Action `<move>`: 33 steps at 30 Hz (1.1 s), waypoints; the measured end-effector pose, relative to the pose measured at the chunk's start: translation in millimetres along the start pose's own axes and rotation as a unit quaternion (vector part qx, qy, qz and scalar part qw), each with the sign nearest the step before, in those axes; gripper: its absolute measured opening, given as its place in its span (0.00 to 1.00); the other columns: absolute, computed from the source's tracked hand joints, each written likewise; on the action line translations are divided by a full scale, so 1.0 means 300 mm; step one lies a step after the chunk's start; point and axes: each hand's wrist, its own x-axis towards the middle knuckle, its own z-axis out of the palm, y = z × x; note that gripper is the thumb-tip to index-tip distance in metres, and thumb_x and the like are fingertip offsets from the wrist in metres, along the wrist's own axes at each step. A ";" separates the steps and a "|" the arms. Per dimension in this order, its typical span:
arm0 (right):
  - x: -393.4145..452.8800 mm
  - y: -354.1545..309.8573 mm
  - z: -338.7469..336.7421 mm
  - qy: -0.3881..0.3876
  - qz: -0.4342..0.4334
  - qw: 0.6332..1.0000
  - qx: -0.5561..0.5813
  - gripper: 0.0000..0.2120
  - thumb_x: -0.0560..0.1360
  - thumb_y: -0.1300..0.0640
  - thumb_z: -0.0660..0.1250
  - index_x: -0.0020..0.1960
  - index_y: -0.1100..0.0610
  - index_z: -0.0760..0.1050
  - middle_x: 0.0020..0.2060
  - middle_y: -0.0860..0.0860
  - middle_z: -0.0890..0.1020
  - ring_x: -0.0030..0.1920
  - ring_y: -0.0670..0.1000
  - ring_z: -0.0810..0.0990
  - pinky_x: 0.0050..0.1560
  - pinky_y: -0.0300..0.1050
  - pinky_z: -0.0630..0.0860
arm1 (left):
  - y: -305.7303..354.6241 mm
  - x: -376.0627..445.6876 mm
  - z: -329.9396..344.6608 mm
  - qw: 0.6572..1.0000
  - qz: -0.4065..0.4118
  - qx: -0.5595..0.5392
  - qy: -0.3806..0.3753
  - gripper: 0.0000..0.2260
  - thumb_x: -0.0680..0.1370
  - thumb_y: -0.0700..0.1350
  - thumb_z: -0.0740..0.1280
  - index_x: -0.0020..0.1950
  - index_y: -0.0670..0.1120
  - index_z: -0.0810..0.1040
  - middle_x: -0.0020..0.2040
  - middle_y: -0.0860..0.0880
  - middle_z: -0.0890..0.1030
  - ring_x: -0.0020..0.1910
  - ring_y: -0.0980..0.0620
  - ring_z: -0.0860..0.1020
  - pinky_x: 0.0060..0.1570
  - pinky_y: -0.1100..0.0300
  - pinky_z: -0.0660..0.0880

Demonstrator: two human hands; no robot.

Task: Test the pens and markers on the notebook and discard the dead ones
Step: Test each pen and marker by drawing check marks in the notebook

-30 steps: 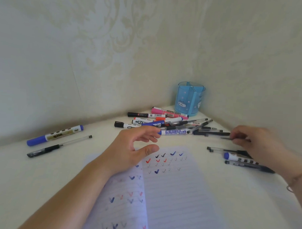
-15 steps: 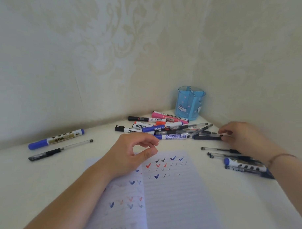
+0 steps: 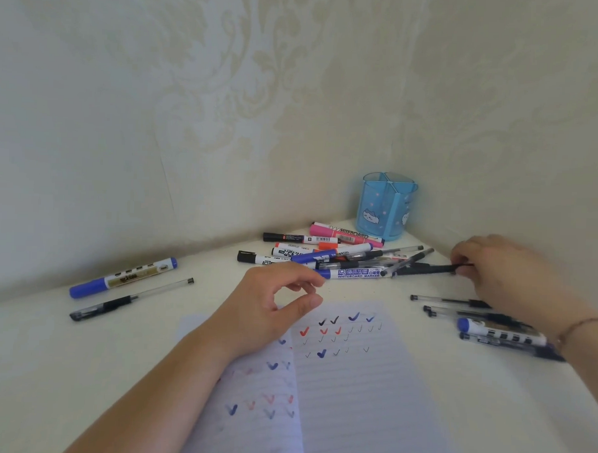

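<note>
Nearest us lies the open notebook (image 3: 346,390), its lined pages marked with rows of blue, red and black ticks. Our left hand (image 3: 271,306) rests on its upper left page, fingers loosely curled with thumb and forefinger apart, holding nothing. To the right, beside the notebook, we see a small group of pens (image 3: 457,306) with a blue-capped marker (image 3: 500,333) among them, partly under our right forearm. Well off to the left sit a blue marker (image 3: 123,277) and a clear black-ink pen (image 3: 129,300), side by side and apart from everything else. Just beyond the notebook our right hand (image 3: 503,270) reaches in at the right end of the main pile (image 3: 327,254), its fingers pinching the end of a dark pen (image 3: 421,268) that lies across the table (image 3: 48,370). The pile mixes whiteboard markers in blue, black, orange and pink with clear gel pens, crossing one another. Farthest back, in the corner where the two papered walls meet, stands a light blue pen holder (image 3: 386,205), upright and divided into compartments.
</note>
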 end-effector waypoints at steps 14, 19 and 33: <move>-0.182 -0.515 -0.109 0.111 0.044 0.729 0.674 0.02 0.68 0.57 0.74 0.38 0.53 0.81 0.29 0.52 0.82 0.28 0.49 0.78 0.31 0.37 0.75 | 0.036 -0.005 0.017 0.997 0.016 0.038 -0.068 0.13 0.80 0.58 0.60 0.52 0.53 0.79 0.43 0.56 0.81 0.43 0.55 0.79 0.44 0.59 0.75; -0.182 -0.541 -0.062 -0.001 -0.005 0.643 0.765 0.10 0.65 0.60 0.75 0.42 0.62 0.76 0.27 0.52 0.80 0.26 0.49 0.74 0.29 0.37 0.72 | 0.049 -0.014 0.018 0.992 0.055 0.072 -0.085 0.07 0.81 0.50 0.63 0.53 0.49 0.78 0.42 0.55 0.80 0.40 0.56 0.77 0.40 0.62 0.73; -0.166 -0.400 -0.045 0.002 0.031 0.590 0.807 0.09 0.73 0.66 0.62 0.41 0.60 0.81 0.26 0.61 0.77 0.28 0.60 0.77 0.28 0.44 0.67 | 0.053 -0.027 -0.002 0.994 -0.010 0.030 -0.107 0.06 0.79 0.46 0.64 0.56 0.51 0.76 0.30 0.59 0.70 0.29 0.58 0.68 0.33 0.71 0.63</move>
